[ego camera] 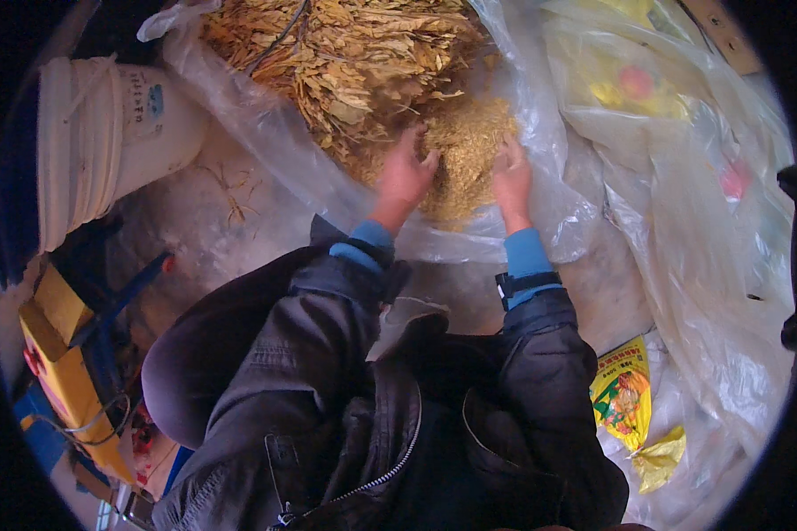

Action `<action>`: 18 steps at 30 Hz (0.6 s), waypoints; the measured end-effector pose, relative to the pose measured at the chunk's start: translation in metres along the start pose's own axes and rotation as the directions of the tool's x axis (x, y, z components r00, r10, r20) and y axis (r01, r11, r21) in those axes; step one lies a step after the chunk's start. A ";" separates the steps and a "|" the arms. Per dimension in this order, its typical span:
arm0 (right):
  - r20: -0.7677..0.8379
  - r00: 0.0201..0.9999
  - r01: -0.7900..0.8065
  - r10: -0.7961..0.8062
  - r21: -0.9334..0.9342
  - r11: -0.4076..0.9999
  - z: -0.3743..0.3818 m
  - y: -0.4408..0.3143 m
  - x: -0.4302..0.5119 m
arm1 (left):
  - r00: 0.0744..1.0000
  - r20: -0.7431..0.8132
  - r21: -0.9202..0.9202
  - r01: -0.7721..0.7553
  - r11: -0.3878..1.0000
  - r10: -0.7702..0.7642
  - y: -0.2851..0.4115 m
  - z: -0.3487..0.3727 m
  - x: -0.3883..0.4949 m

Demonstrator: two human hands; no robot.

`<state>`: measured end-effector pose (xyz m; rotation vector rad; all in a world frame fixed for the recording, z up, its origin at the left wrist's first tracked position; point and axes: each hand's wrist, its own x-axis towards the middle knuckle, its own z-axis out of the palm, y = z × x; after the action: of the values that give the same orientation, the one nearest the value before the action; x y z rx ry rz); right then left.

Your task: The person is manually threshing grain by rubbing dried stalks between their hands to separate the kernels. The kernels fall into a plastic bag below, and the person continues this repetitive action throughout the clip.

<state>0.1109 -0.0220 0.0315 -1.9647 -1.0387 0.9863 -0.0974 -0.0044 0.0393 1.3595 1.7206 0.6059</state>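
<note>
My left hand (405, 174) is at the left side of a heap of fine yellow-brown flakes (468, 159), its thumb and fingers spread and nothing visible between them. Across the heap, my right hand (513, 178) touches its right edge with fingers pointing away from me; I see nothing held there. Just beyond both hands lies a large pile of dried yellow-brown leaves (372, 60), which look like tobacco leaves. A dark thin stem (279, 36) rests on that pile. Leaves and flakes lie on a clear plastic sheet (451, 245) with raised, crumpled edges. Fingertips are partly blurred.
On the left, a white plastic bucket (153, 126) lies tipped beside leaf scraps (236, 199) on the floor. A yellow and blue metal implement (73, 385) is at lower left. Crumpled plastic sheeting (691, 219) covers the right, near a yellow printed sack (624, 391).
</note>
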 end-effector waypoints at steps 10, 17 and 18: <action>-0.128 0.989 0.060 -0.078 -0.137 0.989 0.017 -0.017 0.025 | 0.971 -0.196 0.022 0.142 0.990 -0.135 -0.026 -0.016 -0.005; 0.061 0.960 0.278 -0.275 -0.345 0.896 0.051 -0.032 0.043 | 0.983 -0.137 0.009 0.125 0.992 -0.123 -0.032 -0.006 0.010; 0.142 0.943 0.332 -0.300 -0.383 0.862 0.055 -0.036 0.041 | 0.978 -0.156 0.004 0.139 0.990 -0.137 -0.031 -0.006 0.012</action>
<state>0.0676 0.0415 0.0234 -1.9886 -1.6592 0.7076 -0.1200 -0.0016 0.0147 1.2172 1.9306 0.6356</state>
